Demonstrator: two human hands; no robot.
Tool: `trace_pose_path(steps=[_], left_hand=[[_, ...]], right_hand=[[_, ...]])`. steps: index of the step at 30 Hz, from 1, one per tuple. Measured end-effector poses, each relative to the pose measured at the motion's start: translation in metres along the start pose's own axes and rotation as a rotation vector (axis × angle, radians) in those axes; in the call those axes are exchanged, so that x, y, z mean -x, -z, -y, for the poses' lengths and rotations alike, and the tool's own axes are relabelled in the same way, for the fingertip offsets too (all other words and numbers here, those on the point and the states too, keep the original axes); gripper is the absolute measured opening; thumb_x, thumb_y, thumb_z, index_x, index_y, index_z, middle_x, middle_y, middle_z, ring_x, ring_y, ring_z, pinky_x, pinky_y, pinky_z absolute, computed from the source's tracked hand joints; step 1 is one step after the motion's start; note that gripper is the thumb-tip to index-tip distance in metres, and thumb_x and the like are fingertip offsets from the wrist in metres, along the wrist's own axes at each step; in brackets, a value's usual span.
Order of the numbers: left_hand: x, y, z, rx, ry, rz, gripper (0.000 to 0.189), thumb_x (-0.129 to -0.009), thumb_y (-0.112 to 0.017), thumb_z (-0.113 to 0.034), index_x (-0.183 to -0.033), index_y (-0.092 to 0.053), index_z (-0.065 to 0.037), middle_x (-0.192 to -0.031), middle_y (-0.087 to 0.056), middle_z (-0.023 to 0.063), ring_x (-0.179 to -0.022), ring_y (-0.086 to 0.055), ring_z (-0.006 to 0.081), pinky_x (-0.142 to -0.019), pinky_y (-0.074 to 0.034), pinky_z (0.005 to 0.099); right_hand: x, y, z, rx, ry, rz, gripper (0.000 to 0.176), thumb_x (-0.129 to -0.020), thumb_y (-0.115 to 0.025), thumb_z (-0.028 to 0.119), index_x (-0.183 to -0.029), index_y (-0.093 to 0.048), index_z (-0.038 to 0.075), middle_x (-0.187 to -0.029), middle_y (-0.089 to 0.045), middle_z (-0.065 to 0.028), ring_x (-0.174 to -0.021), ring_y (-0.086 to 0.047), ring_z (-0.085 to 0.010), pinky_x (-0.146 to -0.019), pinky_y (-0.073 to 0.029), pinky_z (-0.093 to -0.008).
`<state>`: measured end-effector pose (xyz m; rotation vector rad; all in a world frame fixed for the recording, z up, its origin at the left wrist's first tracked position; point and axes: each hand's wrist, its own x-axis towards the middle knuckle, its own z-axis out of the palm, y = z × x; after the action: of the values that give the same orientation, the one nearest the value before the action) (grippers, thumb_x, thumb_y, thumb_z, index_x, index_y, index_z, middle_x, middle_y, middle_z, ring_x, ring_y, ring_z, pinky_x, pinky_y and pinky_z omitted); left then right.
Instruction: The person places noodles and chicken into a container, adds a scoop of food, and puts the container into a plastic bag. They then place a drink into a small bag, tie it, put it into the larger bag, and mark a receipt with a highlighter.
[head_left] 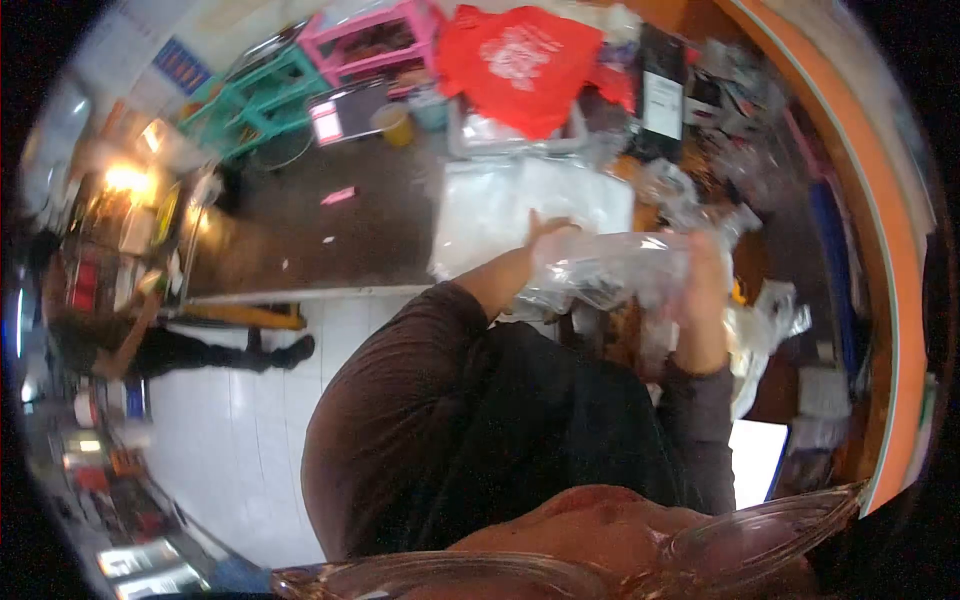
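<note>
A clear plastic bag (615, 262) stretches between my two hands, over the near edge of the table. My left hand (545, 242) is closed on its left end, with the thumb sticking up. The bag's right end is in my right hand (706, 285), which is smeared by motion but closes around the plastic. Just beyond my left hand lies a flat pile of whitish plastic bags (485, 205). Crumpled clear plastic (668, 185) is heaped beyond my right hand.
A red bag with white print (515, 65) covers a clear container at the back. Pink (375, 40) and green (262, 100) racks stand left of it, near a yellowish cup (393, 124). A pink object (339, 196) lies on the dark tabletop (300, 235). Another person (130, 345) is at far left.
</note>
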<state>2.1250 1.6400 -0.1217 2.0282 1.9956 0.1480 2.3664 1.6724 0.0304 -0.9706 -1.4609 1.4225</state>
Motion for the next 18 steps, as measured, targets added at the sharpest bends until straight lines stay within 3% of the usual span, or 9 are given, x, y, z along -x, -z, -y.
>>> trace_pose_path(steps=[3,6,8,9,12,14,15,17,18], left_hand=[[0.026,0.056,-0.028,0.143,-0.155,0.113,0.06,-0.073,-0.054,-0.049,-0.125,-0.041,-0.022,-0.129,-0.041,0.0059,-0.121,-0.034,0.0247,-0.096,-0.015,0.0597],[0.025,0.057,-0.027,0.371,-0.401,0.052,0.067,-0.069,-0.062,-0.046,-0.125,-0.041,-0.016,-0.123,-0.045,0.0142,-0.112,-0.043,0.03,-0.095,-0.03,0.0429],[0.065,0.1,-0.044,0.54,-0.451,-0.226,0.063,-0.068,-0.065,-0.042,-0.12,-0.046,-0.011,-0.119,-0.048,0.016,-0.106,-0.048,0.0318,-0.091,-0.036,0.035],[0.07,0.093,-0.035,0.8,-0.414,-0.138,0.046,-0.07,-0.065,-0.033,-0.108,-0.056,-0.008,-0.1,-0.058,0.015,-0.094,-0.053,0.0252,-0.086,-0.039,0.0315],[0.113,0.15,0.009,0.733,-0.424,0.357,0.044,-0.076,-0.058,-0.034,-0.104,-0.056,0.0,-0.112,-0.051,0.0208,-0.104,-0.049,0.0319,-0.09,-0.038,0.0344],[0.157,0.157,0.08,1.015,-0.336,0.304,0.047,-0.079,-0.055,-0.036,-0.112,-0.052,-0.002,-0.114,-0.049,0.0221,-0.106,-0.048,0.0329,-0.091,-0.038,0.0365],[0.158,0.132,0.133,1.683,-0.284,0.321,0.052,-0.079,-0.055,-0.04,-0.117,-0.048,-0.004,-0.116,-0.049,0.0214,-0.107,-0.048,0.0329,-0.092,-0.037,0.0384],[0.202,0.156,0.174,2.236,-0.54,0.142,0.062,-0.078,-0.055,-0.043,-0.124,-0.04,-0.005,-0.12,-0.046,0.0204,-0.108,-0.047,0.033,-0.091,-0.038,0.0424],[0.22,0.167,0.181,2.18,-0.549,0.095,0.064,-0.077,-0.056,-0.044,-0.125,-0.038,-0.006,-0.121,-0.045,0.0192,-0.108,-0.047,0.0316,-0.09,-0.038,0.0426]], right_hand=[[0.034,-0.02,0.085,-0.681,0.164,0.346,0.043,-0.081,-0.056,0.032,-0.109,-0.046,0.0,-0.096,-0.055,-0.0104,-0.088,-0.056,-0.0222,-0.07,-0.048,-0.0336],[0.045,-0.055,0.136,-0.689,0.299,0.581,0.047,-0.078,-0.058,0.032,-0.109,-0.045,-0.001,-0.095,-0.056,-0.0117,-0.089,-0.055,-0.0223,-0.072,-0.047,-0.0344],[0.033,-0.069,0.125,-0.658,0.306,0.442,0.035,-0.082,-0.053,0.025,-0.106,-0.049,0.001,-0.092,-0.057,-0.0093,-0.087,-0.056,-0.021,-0.075,-0.046,-0.0324],[0.025,-0.092,0.119,-0.691,0.231,0.352,0.033,-0.083,-0.051,0.024,-0.106,-0.05,0.001,-0.092,-0.058,-0.009,-0.087,-0.056,-0.0209,-0.076,-0.046,-0.0322],[0.028,-0.138,0.131,-0.873,0.262,0.345,0.028,-0.086,-0.048,0.024,-0.104,-0.054,0.003,-0.098,-0.059,-0.0094,-0.09,-0.056,-0.0222,-0.08,-0.044,-0.035],[0.023,-0.156,0.134,-0.987,0.109,0.301,0.03,-0.086,-0.048,0.026,-0.103,-0.055,0.003,-0.1,-0.059,-0.0105,-0.091,-0.056,-0.0233,-0.081,-0.044,-0.0371],[0.026,-0.172,0.134,-0.922,0.172,0.388,0.033,-0.086,-0.047,0.029,-0.104,-0.054,0.003,-0.102,-0.058,-0.0104,-0.094,-0.055,-0.0224,-0.082,-0.043,-0.0377],[0.02,-0.216,0.112,-0.919,0.149,0.314,0.036,-0.085,-0.047,0.03,-0.108,-0.052,0.002,-0.098,-0.058,-0.0088,-0.085,-0.055,-0.0197,-0.075,-0.044,-0.0333],[0.014,-0.24,0.095,-0.917,0.134,0.274,0.038,-0.085,-0.047,0.031,-0.109,-0.051,0.002,-0.096,-0.058,-0.0081,-0.08,-0.055,-0.0183,-0.072,-0.044,-0.0311]])
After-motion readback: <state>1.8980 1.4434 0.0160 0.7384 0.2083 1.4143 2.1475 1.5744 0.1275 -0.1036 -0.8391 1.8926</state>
